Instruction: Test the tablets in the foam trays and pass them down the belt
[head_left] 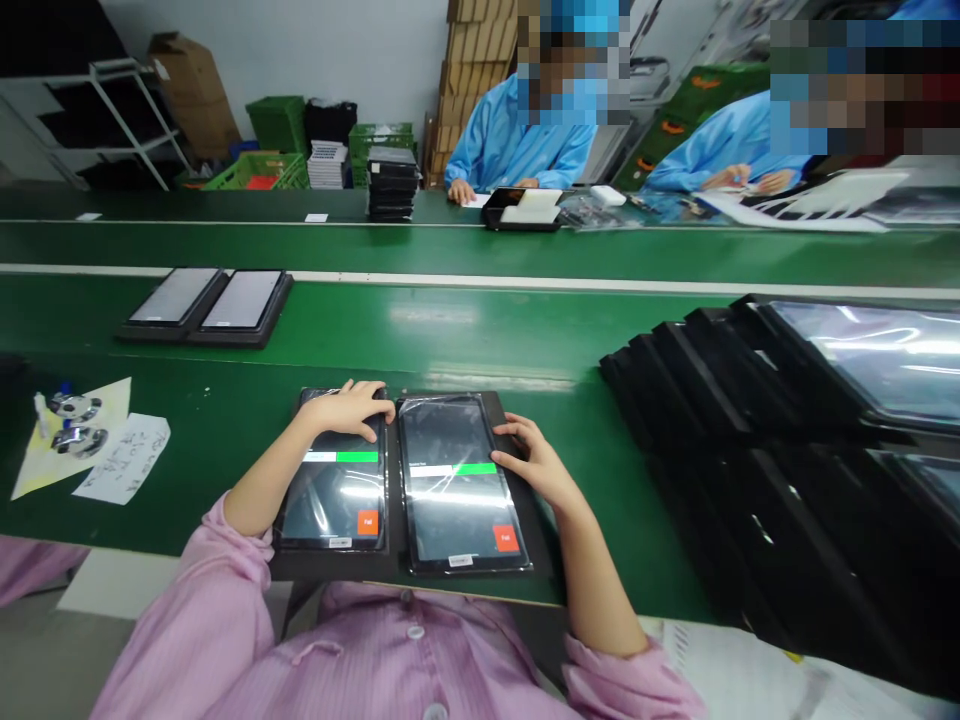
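Note:
Two tablets lie side by side in black trays at the table's front edge, each screen lit with a white and green bar and an orange "Fail" square. Across the upper part of the left tablet (330, 510) rests my left hand (349, 410), fingers spread and bent over its top right edge. At the right side of the right tablet (457, 515) is my right hand (534, 462), its fingers apart, touching the edge of the screen and the black tray (536, 520). Neither hand is wrapped round anything.
Stacked black trays with tablets (885, 360) fill the right side. Two more tablets (244, 300) lie on the green conveyor at left. A handwritten paper (127, 460) is near the left end. Across the table, two people in blue work beside a black stack (392, 185).

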